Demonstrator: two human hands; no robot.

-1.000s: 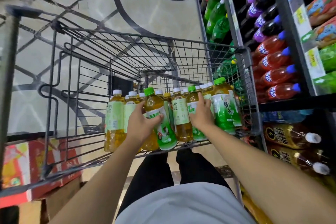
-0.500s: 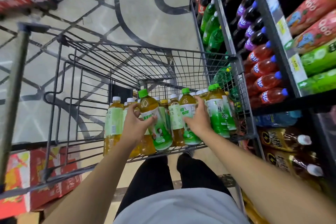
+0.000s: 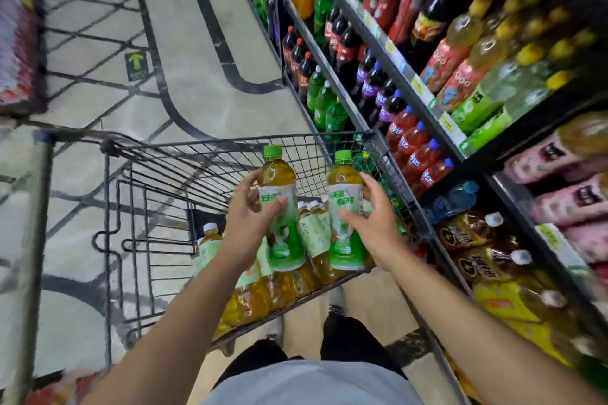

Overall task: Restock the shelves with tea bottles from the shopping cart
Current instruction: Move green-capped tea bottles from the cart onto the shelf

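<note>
Tea bottles: you hold two at frame centre, above the wire shopping cart (image 3: 138, 194). Your left hand (image 3: 250, 223) grips the left tea bottle (image 3: 279, 207) around its glossy label; your right hand (image 3: 371, 220) grips the right tea bottle (image 3: 345, 207) likewise. Both are clear plastic, amber-filled, green-capped, upright. The remaining bottles (image 3: 263, 293), white-capped, stand packed in the cart's near end. Stocked shelves (image 3: 411, 82) fill the right of the frame; a pale patterned floor (image 3: 197, 43) spans the upper left.

A green-capped tea bottle in each hand's grip above the wire cart (image 3: 230, 148): left bottle (image 3: 279, 207), right bottle (image 3: 345, 210).
</note>
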